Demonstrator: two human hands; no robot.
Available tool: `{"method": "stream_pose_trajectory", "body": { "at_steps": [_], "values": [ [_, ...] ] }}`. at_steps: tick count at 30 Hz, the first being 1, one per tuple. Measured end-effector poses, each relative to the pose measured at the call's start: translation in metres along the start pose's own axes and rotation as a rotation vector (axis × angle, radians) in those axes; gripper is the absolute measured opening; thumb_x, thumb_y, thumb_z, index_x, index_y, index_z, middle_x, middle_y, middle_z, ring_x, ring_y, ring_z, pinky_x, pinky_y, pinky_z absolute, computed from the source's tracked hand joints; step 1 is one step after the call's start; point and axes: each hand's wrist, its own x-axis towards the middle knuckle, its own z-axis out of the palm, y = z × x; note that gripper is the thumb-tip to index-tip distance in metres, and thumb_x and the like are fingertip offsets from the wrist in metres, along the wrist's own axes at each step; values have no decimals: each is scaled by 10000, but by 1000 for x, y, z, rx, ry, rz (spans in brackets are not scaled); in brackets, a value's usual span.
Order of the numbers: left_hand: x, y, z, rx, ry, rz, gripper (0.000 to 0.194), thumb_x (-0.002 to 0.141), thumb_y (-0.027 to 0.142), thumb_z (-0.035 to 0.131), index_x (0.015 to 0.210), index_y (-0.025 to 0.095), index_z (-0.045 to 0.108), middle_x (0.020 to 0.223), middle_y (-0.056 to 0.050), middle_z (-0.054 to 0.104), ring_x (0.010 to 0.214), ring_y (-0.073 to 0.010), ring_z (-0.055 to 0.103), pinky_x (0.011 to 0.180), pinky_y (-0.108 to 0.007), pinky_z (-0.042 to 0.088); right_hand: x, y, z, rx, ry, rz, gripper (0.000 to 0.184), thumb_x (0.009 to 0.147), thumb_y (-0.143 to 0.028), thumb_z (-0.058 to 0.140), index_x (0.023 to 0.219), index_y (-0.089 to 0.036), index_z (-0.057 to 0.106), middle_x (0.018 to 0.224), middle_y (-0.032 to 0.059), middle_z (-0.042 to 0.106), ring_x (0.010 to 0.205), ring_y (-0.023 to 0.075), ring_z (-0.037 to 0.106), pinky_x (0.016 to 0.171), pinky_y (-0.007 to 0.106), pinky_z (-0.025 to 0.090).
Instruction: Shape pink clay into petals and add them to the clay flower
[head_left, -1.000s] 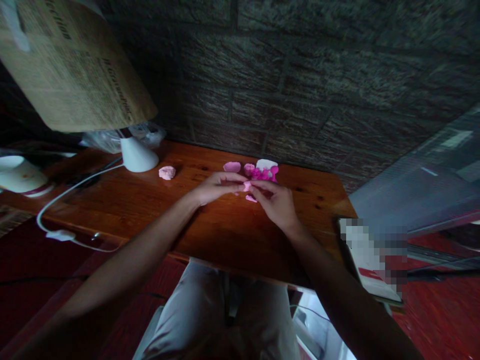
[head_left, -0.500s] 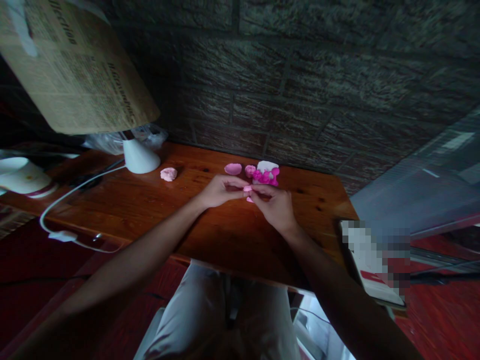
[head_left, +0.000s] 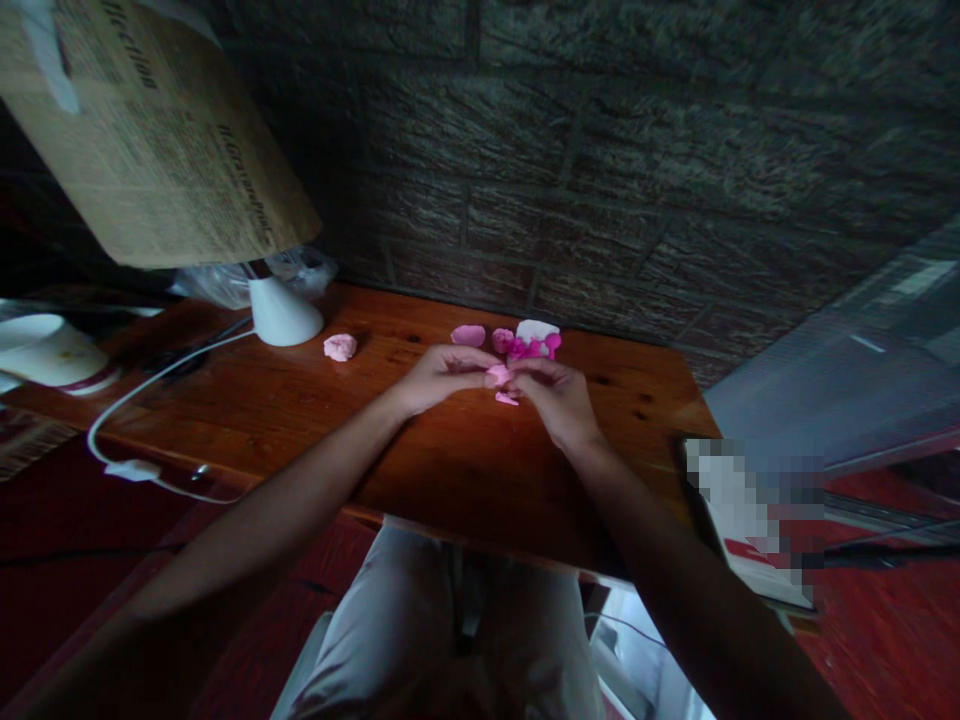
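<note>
Both hands meet above the wooden table [head_left: 450, 470], pinching one small piece of pink modelling clay [head_left: 498, 375] between them. My left hand [head_left: 441, 378] grips its left side with thumb and fingers. From the right, my right hand [head_left: 553, 395] closes on the other side. Just below the fingers lies a smaller pink clay scrap [head_left: 506, 399]. Behind the hands are a flat pink clay disc [head_left: 469, 335], a pink lump [head_left: 502, 340], bright magenta pieces [head_left: 534, 347] and a white piece [head_left: 538, 328]. A paler pink clay lump [head_left: 340, 347] sits apart to the left.
A lamp with a white base [head_left: 285, 312] and newsprint shade [head_left: 180, 140] stands at the left; its white cord [head_left: 131, 400] hangs over the front edge. A white cup [head_left: 49, 350] is farther left. A stone wall [head_left: 600, 180] backs the table. A partly blurred-out flat object [head_left: 720, 480] lies at the right edge.
The pink clay between my fingers has turned and now shows a broader face. My right hand has shifted slightly, and the scrap below shows more. The camera view has moved a little.
</note>
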Motion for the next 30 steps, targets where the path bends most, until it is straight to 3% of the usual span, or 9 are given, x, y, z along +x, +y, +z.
{"method": "stream_pose_trajectory", "body": {
  "at_steps": [4, 10, 15, 24, 30],
  "values": [
    [1, -5, -2, -24, 28, 5, 282, 739, 327, 865, 953, 153, 808, 997, -87, 803, 931, -196, 738, 971, -361, 544, 0, 0, -6, 37, -73, 4, 166, 680, -329, 785, 820, -242, 805, 775, -3, 791, 673, 175, 729, 692, 335, 621],
    [1, -5, -2, -14, 20, -28, 307, 746, 310, 860, 998, 149, 793, 1053, -91, 795, 977, -202, 736, 1005, -383, 535, -4, 2, -10, -160, -110, -174, 173, 748, -339, 788, 899, -258, 814, 920, 15, 814, 814, 205, 757, 800, 372, 627],
    [2, -6, -3, -37, 50, 9, 322, 721, 303, 873, 999, 164, 788, 1032, -74, 804, 944, -175, 747, 978, -346, 554, -4, 1, -11, -100, -173, -139, 261, 752, -372, 795, 988, -261, 803, 1015, 24, 810, 864, 216, 768, 804, 387, 641],
    [-1, -9, 4, 139, 32, 81, 285, 748, 360, 841, 941, 159, 784, 975, -86, 808, 894, -191, 758, 919, -346, 596, -3, 6, -12, -250, -113, -154, 147, 749, -322, 776, 870, -250, 814, 900, 19, 817, 812, 208, 764, 815, 370, 618],
    [1, -5, 2, 95, 45, 67, 301, 714, 354, 866, 906, 138, 783, 943, -86, 805, 888, -203, 757, 907, -350, 594, -2, 5, -1, -197, -21, -110, 126, 698, -277, 761, 809, -238, 804, 829, 15, 801, 743, 197, 738, 768, 362, 613]
  ]
}}
